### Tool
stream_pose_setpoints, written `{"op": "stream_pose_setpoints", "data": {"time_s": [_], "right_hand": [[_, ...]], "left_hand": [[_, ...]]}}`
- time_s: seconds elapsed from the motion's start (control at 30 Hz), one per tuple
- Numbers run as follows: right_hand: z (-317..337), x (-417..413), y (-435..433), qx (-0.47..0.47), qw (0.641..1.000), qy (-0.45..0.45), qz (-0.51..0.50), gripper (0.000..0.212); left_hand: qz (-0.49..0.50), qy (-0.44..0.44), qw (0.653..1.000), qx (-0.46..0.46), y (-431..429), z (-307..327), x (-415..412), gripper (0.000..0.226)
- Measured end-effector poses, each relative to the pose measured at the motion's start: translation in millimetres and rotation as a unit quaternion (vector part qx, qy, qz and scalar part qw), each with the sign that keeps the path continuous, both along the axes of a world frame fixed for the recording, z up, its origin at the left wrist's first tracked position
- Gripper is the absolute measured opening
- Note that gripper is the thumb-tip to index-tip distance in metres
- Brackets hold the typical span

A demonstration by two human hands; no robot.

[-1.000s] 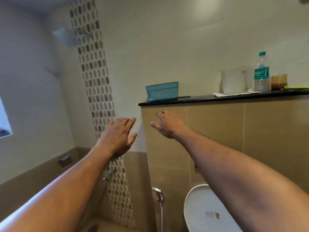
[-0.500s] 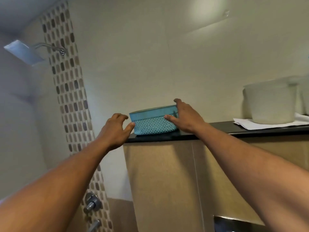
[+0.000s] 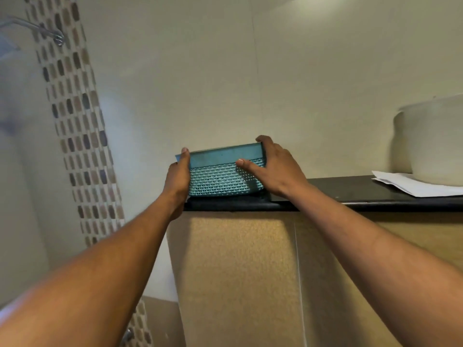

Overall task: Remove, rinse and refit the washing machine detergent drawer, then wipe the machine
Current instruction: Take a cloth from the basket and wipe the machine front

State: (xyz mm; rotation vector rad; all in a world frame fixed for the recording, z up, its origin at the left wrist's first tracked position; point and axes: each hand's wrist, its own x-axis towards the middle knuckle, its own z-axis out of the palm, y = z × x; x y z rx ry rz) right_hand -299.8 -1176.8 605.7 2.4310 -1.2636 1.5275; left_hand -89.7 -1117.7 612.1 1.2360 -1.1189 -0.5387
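Dark surface (image 3: 350, 196) tops tiled half-wall; teal mesh basket (image 3: 220, 179) sits at its left end. Left hand (image 3: 176, 179) and right hand (image 3: 278, 171) hold basket ends, fingers curled round it. Washing machine, detergent drawer: not in view. Risk: an uneven lift could tip the basket and spill unseen contents.

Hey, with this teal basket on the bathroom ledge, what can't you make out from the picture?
Basket contents: the head view looks up from below, so its wall hides the inside.
Dark thing under the basket on the ledge: too dim to identify.
White tub: cut off by the right edge.
Shower head: blurred, cut by the left edge.
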Motion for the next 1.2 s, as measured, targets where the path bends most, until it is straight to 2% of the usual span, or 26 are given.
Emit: {"op": "stream_pose_setpoints", "data": {"time_s": [0.17, 0.27, 0.43, 0.6, 0.67, 0.8, 0.87, 0.93, 1.0, 1.2], "right_hand": [[4, 4, 11, -0.028, 0.998, -0.021, 0.045, 0.081], [5, 19, 31, -0.034, 0.996, -0.049, 0.072, 0.083], [6, 84, 92, -0.026, 0.983, -0.078, 0.166, 0.076], [-6, 173, 179, 0.060, 0.953, -0.140, 0.263, 0.068], [-19, 213, 224, 0.101, 0.936, -0.164, 0.296, 0.061], [-58, 293, 306, 0.202, 0.905, -0.185, 0.327, 0.057], [-88, 335, 349, 0.257, 0.896, -0.165, 0.322, 0.052], [-120, 370, 391, 0.292, 0.889, -0.132, 0.328, 0.036], [-154, 401, 442, 0.325, 0.879, -0.090, 0.337, 0.025], [-259, 467, 573, 0.400, 0.839, 0.013, 0.370, 0.019]], "left_hand": [[-0.011, 0.028, 0.999, -0.010, 24, 5, 7, 0.054], [0.004, 0.053, 0.998, -0.021, 57, 17, 13, 0.043], [0.115, 0.059, 0.991, -0.022, 145, 29, 63, 0.036], [0.199, 0.075, 0.977, -0.010, 270, 5, 130, 0.032], [0.238, 0.094, 0.967, -0.006, 326, -16, 158, 0.036], [0.306, 0.156, 0.939, 0.003, 430, -69, 207, 0.058], [0.357, 0.166, 0.919, -0.007, 484, -101, 232, 0.047], [0.396, 0.182, 0.900, -0.018, 533, -134, 251, 0.027], [0.442, 0.194, 0.876, -0.019, 585, -173, 269, 0.017], [0.563, 0.197, 0.799, 0.070, 729, -288, 308, 0.017]]}}
